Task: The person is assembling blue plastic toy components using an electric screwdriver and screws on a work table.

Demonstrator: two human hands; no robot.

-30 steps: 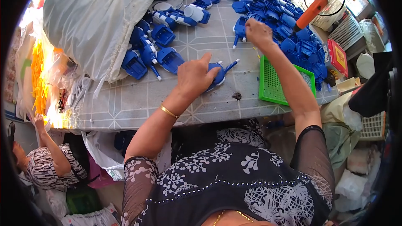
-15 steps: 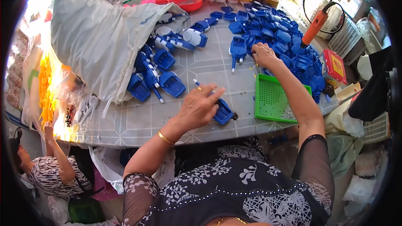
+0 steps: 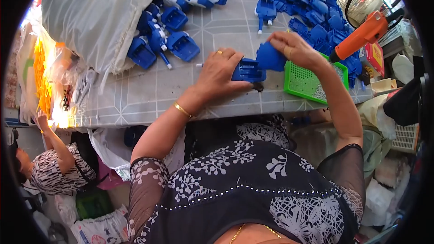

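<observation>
Fingers of the left hand clamp a blue plastic housing on the tiled table — its long axis across her front. Just right of it, the right hand pinches a blue cover, touching — the green tray beyond.

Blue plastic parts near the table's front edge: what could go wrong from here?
The left hand holds a blue housing close to the table edge; a slip could drop it. The right hand brings a blue piece toward it, and fingers might get pinched. The green tray overhangs the edge slightly.
</observation>
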